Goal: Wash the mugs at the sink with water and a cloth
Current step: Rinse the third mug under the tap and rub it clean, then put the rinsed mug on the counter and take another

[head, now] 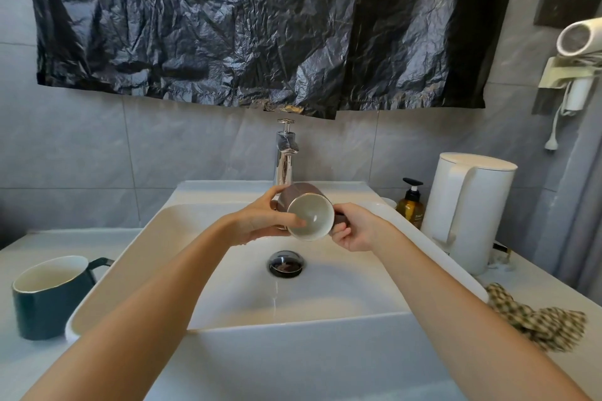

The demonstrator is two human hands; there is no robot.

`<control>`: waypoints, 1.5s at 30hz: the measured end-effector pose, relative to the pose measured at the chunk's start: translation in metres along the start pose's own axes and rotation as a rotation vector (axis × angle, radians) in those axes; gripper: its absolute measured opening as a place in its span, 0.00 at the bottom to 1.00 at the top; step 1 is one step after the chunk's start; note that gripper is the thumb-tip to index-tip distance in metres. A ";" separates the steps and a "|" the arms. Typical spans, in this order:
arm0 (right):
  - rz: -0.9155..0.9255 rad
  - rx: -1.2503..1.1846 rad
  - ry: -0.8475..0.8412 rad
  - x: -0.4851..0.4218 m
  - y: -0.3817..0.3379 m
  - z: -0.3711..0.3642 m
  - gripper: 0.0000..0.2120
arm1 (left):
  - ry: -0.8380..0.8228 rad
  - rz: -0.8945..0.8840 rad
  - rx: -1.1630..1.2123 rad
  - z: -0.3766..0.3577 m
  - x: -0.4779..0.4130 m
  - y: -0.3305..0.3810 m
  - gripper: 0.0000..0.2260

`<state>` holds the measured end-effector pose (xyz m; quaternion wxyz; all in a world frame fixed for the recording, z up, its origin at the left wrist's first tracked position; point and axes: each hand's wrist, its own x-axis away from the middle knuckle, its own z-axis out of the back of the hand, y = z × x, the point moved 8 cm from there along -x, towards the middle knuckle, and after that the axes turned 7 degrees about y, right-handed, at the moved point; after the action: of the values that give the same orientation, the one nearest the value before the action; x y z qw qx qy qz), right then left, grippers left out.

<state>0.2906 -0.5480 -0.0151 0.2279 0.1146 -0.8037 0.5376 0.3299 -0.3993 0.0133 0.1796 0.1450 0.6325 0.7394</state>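
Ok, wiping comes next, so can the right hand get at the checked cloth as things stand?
Probably, but not yet: the right hand grips the brown mug by its handle. The left hand holds it too, and the checked cloth lies uncovered on the counter right of the sink.

My left forearm [156, 296] and right forearm [439, 296] are bare along their whole visible length. My left hand [260, 221] and right hand [356, 231] are likewise bare, with slender fingers.

Sink [107, 273] centre; tap [286, 153] far; mug [49, 296] left; kettle [469, 208], bottle [411, 205], cloth [537, 319] right.
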 end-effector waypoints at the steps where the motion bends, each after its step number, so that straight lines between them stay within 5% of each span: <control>1: -0.007 0.048 0.000 0.000 0.002 -0.001 0.17 | 0.010 0.018 0.017 0.002 0.001 -0.002 0.38; 6: 0.025 0.328 -0.063 0.005 0.003 -0.013 0.13 | 0.103 0.096 0.120 0.008 0.015 0.001 0.22; 11: 0.192 0.641 -0.159 0.019 0.002 -0.034 0.29 | 0.280 0.183 0.106 0.031 0.050 0.017 0.16; 19: 0.572 0.809 -0.217 0.076 0.001 -0.132 0.21 | 0.398 0.254 0.124 0.100 0.125 0.033 0.29; 26: 0.472 0.681 -0.359 0.112 0.036 -0.238 0.21 | 0.542 0.345 0.167 0.178 0.200 0.036 0.39; 31: 0.359 0.535 -0.466 0.116 0.075 -0.312 0.20 | 0.673 0.299 0.203 0.240 0.253 0.023 0.31; 38: 0.170 0.381 -0.496 0.093 0.147 -0.392 0.19 | 1.047 0.135 -0.139 0.331 0.313 -0.007 0.18; 45: 0.090 0.331 -0.432 0.063 0.194 -0.427 0.19 | 0.975 0.156 -0.369 0.352 0.328 -0.040 0.15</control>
<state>0.2559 -0.0760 -0.0061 0.0053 0.2266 -0.7391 0.6343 0.1958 0.0639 0.0255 -0.1683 -0.2032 0.4891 0.8314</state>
